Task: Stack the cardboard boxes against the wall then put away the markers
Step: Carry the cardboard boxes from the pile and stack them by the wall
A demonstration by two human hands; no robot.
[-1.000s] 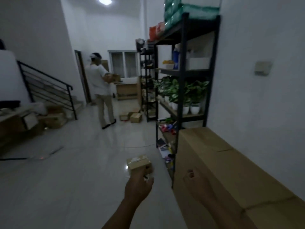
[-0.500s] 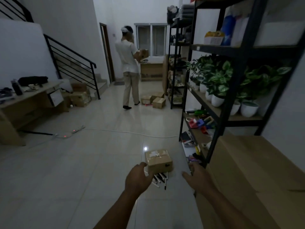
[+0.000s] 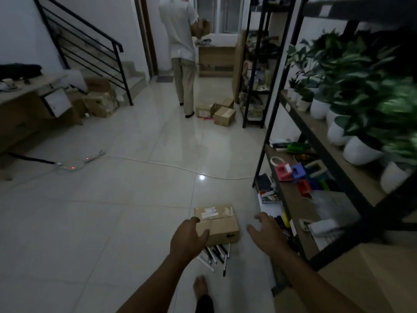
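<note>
Cardboard box (image 3: 217, 223) is seen on the tiled floor (image 3: 112, 211) at lower centre of the frame, taped on top, with a white label near its far edge. Markers (image 3: 215, 255) are scattered on the floor just in front of its near side, partly hidden by the left hand.

Left hand (image 3: 186, 239) is extended over the near left corner of the box; fingers are spread and loosely bent, thumb overlapping the box's front face. Whether contact is made cannot be told. Right hand (image 3: 266, 232) is held just right of the box, apart from it, fingers spread, nothing held. The two hands are set apart, one on either side of the box.

A bare foot (image 3: 200, 288) is visible at bottom centre.

Right of frame: black metal shelving (image 3: 274, 123), with potted plants (image 3: 361, 98) in white pots on an upper shelf and coloured small items (image 3: 293, 175) on the lower one. A large cardboard surface (image 3: 372, 279) is seen at lower right.

Upper centre: a second person (image 3: 182, 53), back turned, holding a box, with three small boxes (image 3: 217, 110) on the floor beside their feet. A white cable (image 3: 169, 164) is laid across the floor. Left of frame: a tabletop (image 3: 27, 89), further boxes (image 3: 99, 100) beside it, and a stair railing (image 3: 85, 41).
</note>
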